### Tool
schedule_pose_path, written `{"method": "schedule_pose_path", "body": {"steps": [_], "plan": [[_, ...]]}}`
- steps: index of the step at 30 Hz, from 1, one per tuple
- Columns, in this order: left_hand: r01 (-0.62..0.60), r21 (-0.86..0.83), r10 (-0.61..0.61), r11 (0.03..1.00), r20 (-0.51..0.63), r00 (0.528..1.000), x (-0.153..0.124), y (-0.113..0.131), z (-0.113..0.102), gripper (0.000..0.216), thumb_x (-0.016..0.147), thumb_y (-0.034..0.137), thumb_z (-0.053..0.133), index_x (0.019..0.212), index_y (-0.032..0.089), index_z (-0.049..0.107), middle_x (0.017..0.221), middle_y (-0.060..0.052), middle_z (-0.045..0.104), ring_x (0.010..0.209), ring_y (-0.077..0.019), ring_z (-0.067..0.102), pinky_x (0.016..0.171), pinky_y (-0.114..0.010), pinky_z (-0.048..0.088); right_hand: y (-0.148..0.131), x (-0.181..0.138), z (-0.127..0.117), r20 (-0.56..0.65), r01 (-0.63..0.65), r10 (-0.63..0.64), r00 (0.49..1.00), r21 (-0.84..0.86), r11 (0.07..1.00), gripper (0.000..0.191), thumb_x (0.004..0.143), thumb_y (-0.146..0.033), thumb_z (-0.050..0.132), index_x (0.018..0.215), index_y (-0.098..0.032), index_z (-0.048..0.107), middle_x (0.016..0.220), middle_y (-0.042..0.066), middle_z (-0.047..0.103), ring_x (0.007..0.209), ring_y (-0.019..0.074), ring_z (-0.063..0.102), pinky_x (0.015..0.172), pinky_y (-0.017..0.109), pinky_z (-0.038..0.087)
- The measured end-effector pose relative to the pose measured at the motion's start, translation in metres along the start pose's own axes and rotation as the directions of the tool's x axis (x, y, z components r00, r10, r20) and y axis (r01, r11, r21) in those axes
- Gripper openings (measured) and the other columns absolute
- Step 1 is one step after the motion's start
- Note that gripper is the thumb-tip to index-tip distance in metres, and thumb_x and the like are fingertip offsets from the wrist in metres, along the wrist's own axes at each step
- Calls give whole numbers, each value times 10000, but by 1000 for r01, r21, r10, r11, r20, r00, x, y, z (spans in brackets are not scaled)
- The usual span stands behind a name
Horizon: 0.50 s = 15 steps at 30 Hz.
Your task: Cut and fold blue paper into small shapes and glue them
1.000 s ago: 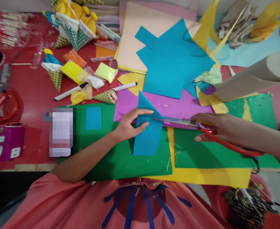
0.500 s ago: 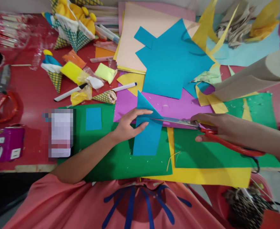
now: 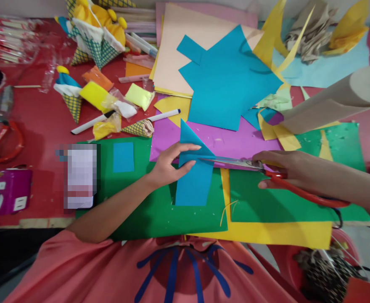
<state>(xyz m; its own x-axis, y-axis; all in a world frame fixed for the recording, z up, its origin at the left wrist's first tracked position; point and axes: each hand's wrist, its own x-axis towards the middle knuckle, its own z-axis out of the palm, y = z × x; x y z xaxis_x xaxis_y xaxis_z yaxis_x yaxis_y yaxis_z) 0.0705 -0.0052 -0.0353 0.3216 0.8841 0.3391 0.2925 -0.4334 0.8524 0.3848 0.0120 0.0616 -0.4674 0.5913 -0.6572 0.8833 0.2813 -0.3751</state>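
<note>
My left hand [image 3: 171,164] pinches the left side of a blue piece of paper [image 3: 192,185], with thumb and fingers on either side of a cut line. The paper has a pointed top and a squarer lower part. In my right hand [image 3: 278,170] is a pair of scissors [image 3: 305,195] with red handles. Their blades reach leftward into the paper from its right edge, and the tips lie close to my left fingertips. Left of my hand, a small blue paper square [image 3: 123,157] rests on a green sheet [image 3: 150,214].
A large blue paper cutout [image 3: 229,80] lies on stacked sheets behind. Two markers [image 3: 92,122], clay packets [image 3: 95,96] and cone shapes [image 3: 70,101] spread at the left, near a phone [image 3: 80,174]. A paper roll [image 3: 336,101] leans at the right. A yellow sheet [image 3: 279,234] lies along the front.
The scissor blades sit very slightly farther right in the blue paper, with the tips a little back from before. Both hands are otherwise nearly still.
</note>
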Motion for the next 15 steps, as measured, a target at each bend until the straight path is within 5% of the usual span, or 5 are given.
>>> {"method": "schedule_pose_path", "body": {"steps": [15], "plan": [[-41,-30,41,999,-4,999,0,0,0,325,819,183,651,1137,236,609,1082,-28,700,1001,-145,665,896,-255,537,6,0,2,18,-15,15,1000,7,1000,605,811,-697,464,1284,-320,453,1163,79,660,954,326,642,703,379,479]]}}
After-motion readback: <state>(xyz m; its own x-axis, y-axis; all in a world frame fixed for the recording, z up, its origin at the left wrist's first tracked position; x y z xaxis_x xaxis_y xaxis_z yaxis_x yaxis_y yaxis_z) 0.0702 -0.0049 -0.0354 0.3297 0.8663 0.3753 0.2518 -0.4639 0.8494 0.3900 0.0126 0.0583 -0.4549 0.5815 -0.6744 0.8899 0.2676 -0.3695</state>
